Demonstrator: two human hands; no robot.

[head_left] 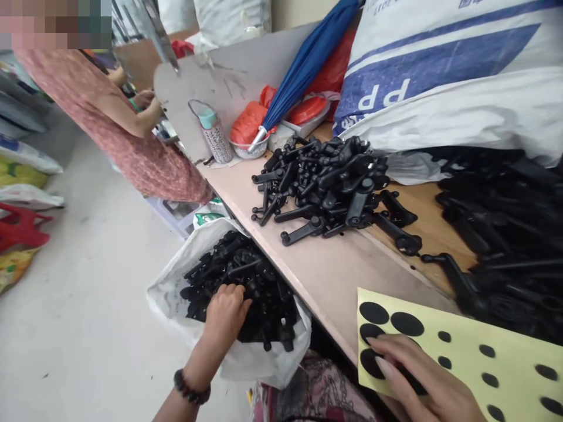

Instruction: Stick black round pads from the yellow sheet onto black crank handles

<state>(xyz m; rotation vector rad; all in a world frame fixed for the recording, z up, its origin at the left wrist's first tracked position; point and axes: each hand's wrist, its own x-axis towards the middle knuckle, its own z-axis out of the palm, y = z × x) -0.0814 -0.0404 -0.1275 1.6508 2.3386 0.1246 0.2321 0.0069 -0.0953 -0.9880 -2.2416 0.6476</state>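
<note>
1. Workbench surface (334, 275), pale and worn, is running diagonally; at its near edge, a yellow sheet (466, 366) of black discs is lying beneath the right hand (422, 369), whose thumb and fingertips are narrowing over the left-hand discs; whether they are pinching one, one cannot tell.
2. An open white bag (171, 293) is standing beside the bench, holding black parts (246, 258); the left hand (226, 313) is reaching in, fingers curling over them; its grip is not showing.
3. Possible faults: a disc could be creasing or sticking askew if fingertips are pressing unevenly; parts could be snagging one another if pulled from the tangle; the sheet could be sliding if pushed sideways.
4. Farther off, a heap of black arms (325, 176) is covering the bench; a blue umbrella (303, 64) is leaning behind; a person (109, 111) is standing beyond.
</note>
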